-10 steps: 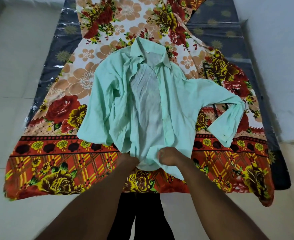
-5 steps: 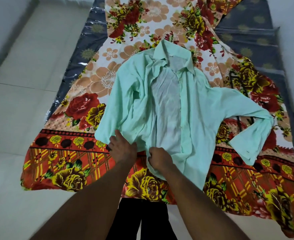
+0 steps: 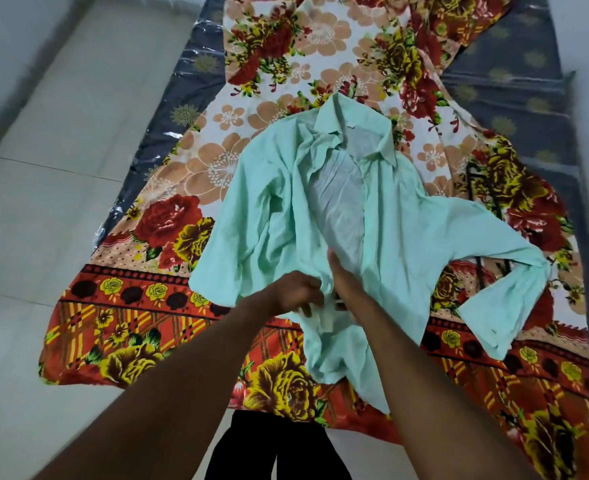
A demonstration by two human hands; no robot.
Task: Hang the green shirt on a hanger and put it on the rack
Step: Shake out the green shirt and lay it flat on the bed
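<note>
Two hands meet at the near edge of the green shirt [image 3: 400, 244] in the head view. We see the shirt lying open on its back on a flowered sheet [image 3: 216, 168], with the collar at the far end and the hem toward us. Its pale inner side shows between the two front parts. One sleeve is folded at the left side, and the other sleeve stretches to the right and bends down toward the near side.

The left hand [image 3: 293, 292] has its fingers curled, and it grasps the edge of the left front part close to the hem, so the cloth is bunched there. The right hand [image 3: 341, 278] is just beside it, touching it. Its fingers are stretched straight and point to the far side, lying flat on the pale inner cloth. We see nothing held in this hand.

Right of the shirt, thin black bars that look like a hanger [image 3: 471, 185] lie on the sheet, partly covered by the right sleeve.

Under the sheet is a dark grey mattress [image 3: 493, 91] with shiny plastic along its left edge. It lies on a pale tiled floor [image 3: 43, 202]. At the near edge we see two legs in black trousers [image 3: 251, 452].
</note>
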